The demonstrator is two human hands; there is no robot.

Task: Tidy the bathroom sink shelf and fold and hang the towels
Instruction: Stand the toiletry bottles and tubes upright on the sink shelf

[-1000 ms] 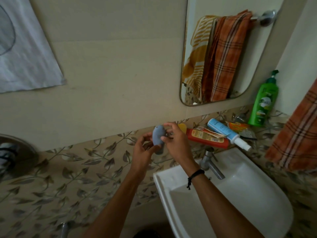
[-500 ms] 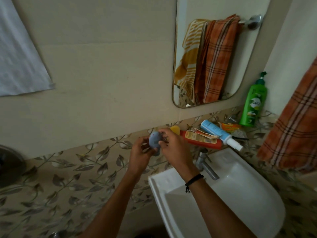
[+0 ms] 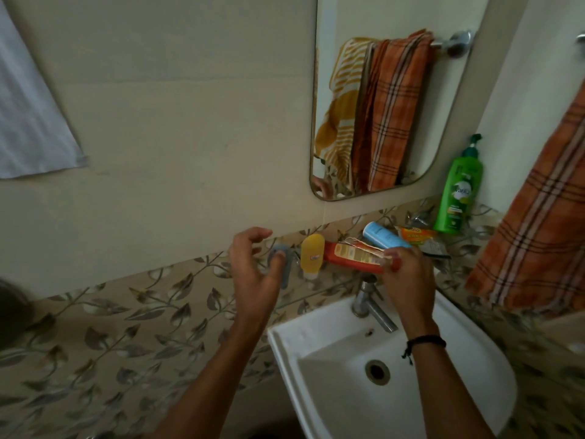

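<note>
Red tube (image 3: 354,259) pinched by right hand (image 3: 411,280), left hand (image 3: 253,274) raised, fingers loose

view: single head-worn wide-angle camera
facing: forward and down
range: near white ceramic sink (image 3: 474,350), leaf-patterned tile shelf (image 3: 351,226)

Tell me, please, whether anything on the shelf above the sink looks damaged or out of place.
The red tube, which the right hand grips, lies on its side with its label torn and peeling. The blue tube lies behind it, and crumpled sachets sit beside the green pump bottle.
</note>
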